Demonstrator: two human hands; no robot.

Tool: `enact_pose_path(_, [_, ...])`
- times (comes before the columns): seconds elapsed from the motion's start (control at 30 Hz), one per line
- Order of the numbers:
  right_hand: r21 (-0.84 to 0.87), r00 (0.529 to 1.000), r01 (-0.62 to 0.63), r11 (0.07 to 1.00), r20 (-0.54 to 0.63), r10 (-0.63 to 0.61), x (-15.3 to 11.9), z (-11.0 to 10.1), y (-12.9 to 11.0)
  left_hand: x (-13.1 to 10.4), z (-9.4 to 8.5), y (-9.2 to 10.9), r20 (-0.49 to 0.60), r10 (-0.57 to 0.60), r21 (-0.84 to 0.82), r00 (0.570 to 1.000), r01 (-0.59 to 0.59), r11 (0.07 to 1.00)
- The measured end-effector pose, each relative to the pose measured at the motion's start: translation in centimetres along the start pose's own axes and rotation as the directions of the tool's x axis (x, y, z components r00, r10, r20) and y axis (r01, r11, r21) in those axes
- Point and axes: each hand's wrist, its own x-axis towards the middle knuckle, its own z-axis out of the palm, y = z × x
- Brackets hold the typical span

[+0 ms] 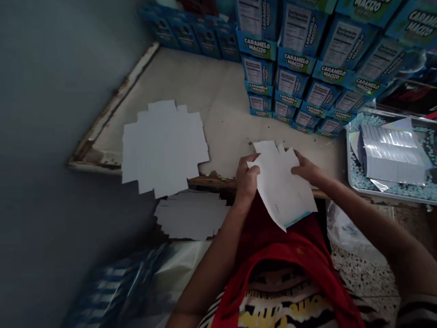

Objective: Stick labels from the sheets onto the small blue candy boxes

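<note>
A white die-cut cardboard blank (282, 184) is held between my two hands over the table's front edge, its plain side facing up and a blue printed strip showing at its near end. My left hand (247, 177) grips its left edge, thumb on top. On the opposite edge, my right hand (305, 169) pinches it with the thumb on top and the other fingers beneath. To the left, more white cardboard blanks (164, 146) lie in a pile that overhangs the table edge. Another pile of blanks (193, 214) sits lower, under the table.
Stacked blue candy boxes (297, 64) rise at the back right of the table (218, 86), and a row of blue boxes (201, 38) lines the back left. A metal tray (351, 168) of small pale-blue pieces and shiny wrappers stands right. Clear plastic (351, 232) lies below.
</note>
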Motion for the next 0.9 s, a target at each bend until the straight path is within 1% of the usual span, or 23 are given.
enact_pose_path(0.07, [0.053,1.000,-0.015,0.998,-0.026,0.017,-0.2,1.5,1.2,0.1,0.5,-0.7,0.038,0.026,0.099,0.999,-0.029,0.995])
enact_pose_path(0.1, [0.036,0.999,-0.004,0.999,-0.050,0.006,-0.4,1.9,1.5,0.3,0.7,-1.0,0.073,0.037,0.141,0.997,-0.047,0.989])
enact_pose_path(0.17, [-0.051,0.994,0.056,0.997,-0.089,-0.060,-1.4,2.4,1.4,0.8,1.0,-1.3,0.140,0.051,0.214,0.989,-0.081,0.973])
enact_pose_path(0.23, [-0.153,0.986,0.134,0.979,-0.080,-0.147,-3.0,2.6,0.9,1.2,1.2,-1.3,0.194,0.074,0.273,0.978,-0.127,0.954])
enact_pose_path(0.3, [-0.220,0.980,0.180,0.959,-0.040,-0.193,-4.5,2.6,0.7,1.4,1.5,-1.1,0.258,0.115,0.323,0.959,-0.198,0.926])
enact_pose_path(0.37, [-0.229,0.984,0.171,0.958,-0.008,-0.177,-5.1,2.3,1.0,1.5,1.7,-0.8,0.330,0.111,0.357,0.937,-0.233,0.905])
enact_pose_path(0.43, [-0.176,0.990,0.137,0.975,0.005,-0.138,-4.8,1.7,1.6,1.2,1.7,-0.5,0.374,0.043,0.380,0.927,-0.195,0.904])
enact_pose_path(0.47, [-0.139,0.992,0.123,0.983,0.005,-0.124,-4.4,1.5,2.0,0.9,1.7,-0.4,0.368,0.002,0.380,0.930,-0.152,0.912])
enact_pose_path(0.53, [-0.057,0.994,0.108,0.993,0.001,-0.108,-3.9,1.2,2.5,0.1,1.6,-0.4,0.296,-0.049,0.344,0.954,-0.058,0.937])
enact_pose_path(0.57, [-0.013,0.995,0.100,0.995,-0.003,-0.100,-3.8,1.2,2.7,-0.5,1.6,-0.5,0.246,-0.045,0.314,0.968,-0.035,0.949])
enact_pose_path(0.6, [0.032,0.995,0.097,0.995,-0.009,-0.097,-4.0,1.3,2.8,-1.0,1.5,-0.7,0.200,-0.022,0.286,0.980,-0.037,0.958])
enact_pose_path(0.63, [0.070,0.995,0.102,0.992,-0.018,-0.101,-4.3,1.5,2.9,-1.6,1.5,-1.0,0.170,0.017,0.266,0.985,-0.063,0.962])
enact_pose_path(0.7, [0.100,0.988,0.147,0.984,-0.067,-0.141,-5.1,2.0,2.9,-2.6,1.5,-1.5,0.178,0.115,0.241,0.977,-0.156,0.958])
enact_pose_path(0.77, [0.042,0.971,0.211,0.977,-0.126,-0.205,-5.6,2.4,3.0,-3.1,1.7,-1.9,0.204,0.205,0.211,0.957,-0.247,0.946])
enact_pose_path(0.8, [-0.010,0.963,0.226,0.974,-0.146,-0.225,-5.6,2.5,3.1,-3.3,1.9,-2.0,0.198,0.239,0.188,0.951,-0.276,0.942])
enact_pose_path(0.83, [-0.062,0.959,0.226,0.972,-0.159,-0.233,-5.5,2.6,3.1,-3.4,2.2,-2.1,0.171,0.270,0.161,0.948,-0.297,0.941])
enact_pose_path(0.9, [-0.139,0.958,0.189,0.972,-0.190,-0.214,-5.1,2.8,3.3,-3.6,2.8,-2.1,0.074,0.319,0.097,0.945,-0.325,0.941])
